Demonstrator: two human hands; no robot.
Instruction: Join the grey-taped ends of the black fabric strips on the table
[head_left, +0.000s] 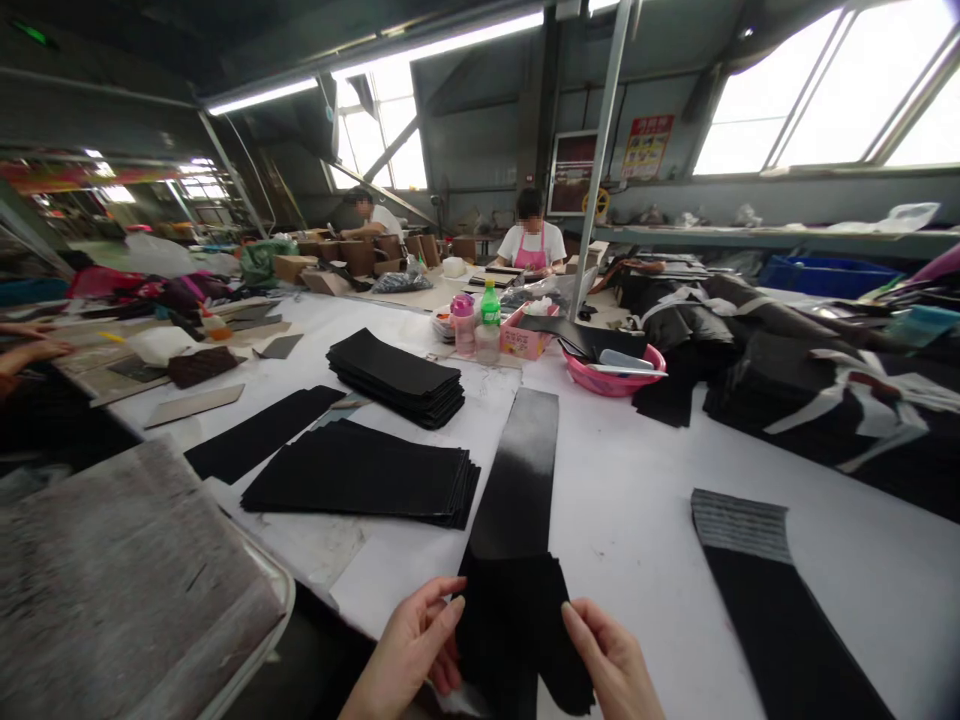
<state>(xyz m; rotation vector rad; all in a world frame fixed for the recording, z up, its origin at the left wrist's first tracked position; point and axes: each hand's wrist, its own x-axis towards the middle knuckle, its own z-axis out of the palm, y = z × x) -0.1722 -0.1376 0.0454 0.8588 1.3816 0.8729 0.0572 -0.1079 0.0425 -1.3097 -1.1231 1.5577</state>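
A flat black piece of sheet material (517,620), cloth-like or leather-like, is between my hands at the table's near edge. My right hand (611,655) pinches its right edge, thumb on top. At its left edge, my left hand (420,640) has thumb and forefinger closed on the rim, the other fingers curled below. Beneath it, a long black strip (525,470) with a shiny far end runs away from me. Left of the strip lie a fanned stack of black pieces (360,470) and a taller stack (397,375). Overlapped black strips (772,600) with grey ends lie at right.
A pink basin (615,380), a green-capped bottle (490,305) and a pink bottle (463,330) stand farther back. Tied black bundles (840,370) crowd the right. A worn padded seat (127,580) is at near left. Two people work behind; another person's hands (34,345) show at far left.
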